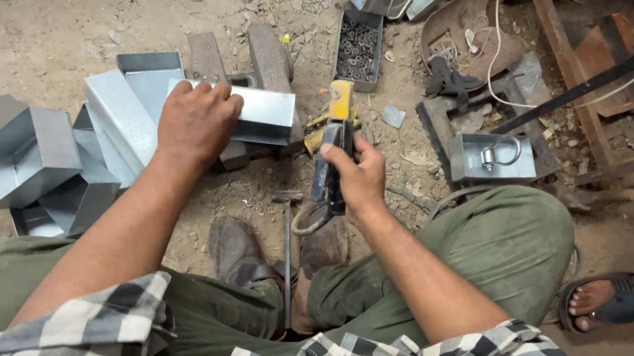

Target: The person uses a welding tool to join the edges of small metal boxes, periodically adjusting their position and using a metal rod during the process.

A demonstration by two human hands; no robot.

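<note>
Dusty workshop ground (20,38) lies under the seated person, whose left hand (195,121) presses flat, fingers curled over, on a grey sheet-metal box (262,115) resting across metal blocks (270,59), while the right hand (359,176) grips a yellow-and-black power tool (333,146) tightly just beside it, near a hammer (286,241).
</note>
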